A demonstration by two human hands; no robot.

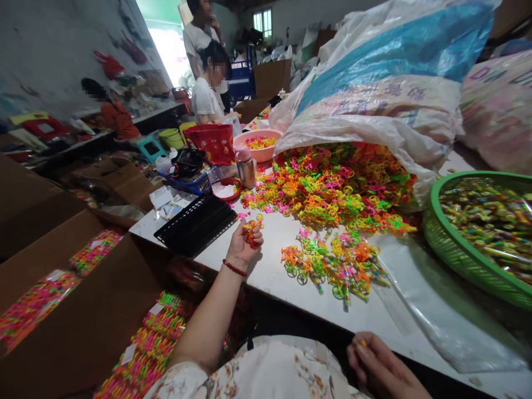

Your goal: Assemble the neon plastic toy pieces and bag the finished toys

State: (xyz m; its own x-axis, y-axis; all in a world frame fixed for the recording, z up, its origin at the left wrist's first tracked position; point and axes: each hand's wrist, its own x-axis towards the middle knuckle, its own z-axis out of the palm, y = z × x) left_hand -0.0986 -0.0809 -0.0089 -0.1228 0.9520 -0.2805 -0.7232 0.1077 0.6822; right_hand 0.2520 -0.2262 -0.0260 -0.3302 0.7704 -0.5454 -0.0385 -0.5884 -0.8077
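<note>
My left hand [246, 241] rests on the white table [282, 277], fingers curled round a few small orange and yellow plastic pieces [251, 228]. My right hand [376, 363] sits low near my lap below the table edge, fingers curled, with a tiny yellow bit at the fingertips. A small pile of coloured plastic toys [332, 260] lies on the table between my hands. Behind it a big heap of coloured plastic rings [332, 185] spills from an open plastic sack [374, 94].
A green basket [477, 260] of wrapped pieces stands at the right, a clear plastic bag [436, 310] beside it. A black tray [197, 221], a steel flask [246, 166], a pink bowl [260, 145] and a red bag [211, 141] lie beyond. Cardboard boxes [83, 310] of packed toys stand left. Other people sit behind.
</note>
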